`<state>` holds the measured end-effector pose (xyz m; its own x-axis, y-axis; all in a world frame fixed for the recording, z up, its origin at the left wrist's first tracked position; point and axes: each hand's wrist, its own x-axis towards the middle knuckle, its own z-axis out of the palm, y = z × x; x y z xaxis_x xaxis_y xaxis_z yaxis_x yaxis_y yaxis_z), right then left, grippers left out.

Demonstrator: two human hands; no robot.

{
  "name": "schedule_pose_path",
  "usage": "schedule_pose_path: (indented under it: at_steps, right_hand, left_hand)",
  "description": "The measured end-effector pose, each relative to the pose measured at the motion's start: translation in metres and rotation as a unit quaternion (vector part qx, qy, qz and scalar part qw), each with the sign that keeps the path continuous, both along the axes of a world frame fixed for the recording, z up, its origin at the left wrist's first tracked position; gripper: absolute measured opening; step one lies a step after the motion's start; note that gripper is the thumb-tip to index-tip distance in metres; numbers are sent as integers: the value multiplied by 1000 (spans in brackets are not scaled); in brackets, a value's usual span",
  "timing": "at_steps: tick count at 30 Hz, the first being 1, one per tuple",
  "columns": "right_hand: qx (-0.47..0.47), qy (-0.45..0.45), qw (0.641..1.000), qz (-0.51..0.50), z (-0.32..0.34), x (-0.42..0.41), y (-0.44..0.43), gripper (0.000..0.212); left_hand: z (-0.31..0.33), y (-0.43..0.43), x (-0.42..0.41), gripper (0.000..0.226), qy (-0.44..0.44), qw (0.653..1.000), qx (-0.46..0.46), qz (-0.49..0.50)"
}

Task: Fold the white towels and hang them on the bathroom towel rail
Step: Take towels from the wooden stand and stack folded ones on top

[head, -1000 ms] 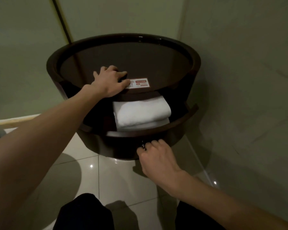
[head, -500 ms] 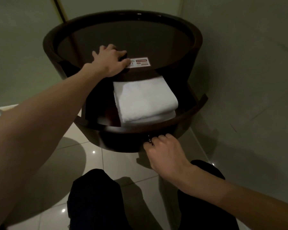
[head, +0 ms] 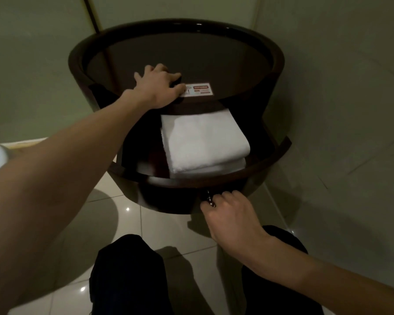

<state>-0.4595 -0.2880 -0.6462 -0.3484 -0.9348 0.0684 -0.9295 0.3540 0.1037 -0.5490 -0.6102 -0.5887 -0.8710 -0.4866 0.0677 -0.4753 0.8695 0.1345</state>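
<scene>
We are resting our left hand (head: pixel 159 85) on the front edge of the dark round table (head: pixel 180 53) in the upper middle of the frame, fingers spread and gripping nothing, its fingertips lying just beside a small sticker (head: pixel 199 89). Our right hand (head: pixel 232 214), lower right of centre, is pinching the small metal knob (head: pixel 208 198) on the drawer (head: pixel 280 148), which is standing open. The white towels (head: pixel 203 144) are lying folded and stacked flat in the drawer's right half at centre frame. Their long axis is running roughly left to right, and the rounded fold is facing the bottom of the frame.
</scene>
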Motion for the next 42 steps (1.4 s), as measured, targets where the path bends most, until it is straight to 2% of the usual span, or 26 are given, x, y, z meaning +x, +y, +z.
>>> schedule_pose_path:
  at_steps: [10,13,17,20,25,30,36,39,42]
  right_hand:
    - [-41,-31,996,70,36,-12,5,17]
    - [-40,-63,992,99,56,-25,-3,13]
    - [-58,-114,983,132,73,-43,-22,20]
    - [-53,-95,985,135,71,-63,-44,38]
    - [34,-69,994,78,59,-105,-64,70]
    - [80,-105,989,64,50,-123,-64,83]
    - [106,-92,988,63,50,-134,-61,94]
    - [125,-97,986,52,50,-139,-60,102]
    - [140,-96,984,50,46,-141,-60,107]
  left_hand:
    - [2,1,2,61,2,1000,-1,-2]
    - [3,3,3,58,5,1000,0,-3]
    - [1,4,2,58,3,1000,-6,5]
    - [0,4,0,59,0,1000,-9,8]
    - [-3,2,1,57,25,1000,-1,12]
    - [10,20,19,47,81,995,-20,-58]
    - [18,79,82,41,151,975,-5,-165]
    - [8,97,107,51,90,978,44,-183]
    - [-6,103,113,73,3,980,19,-200]
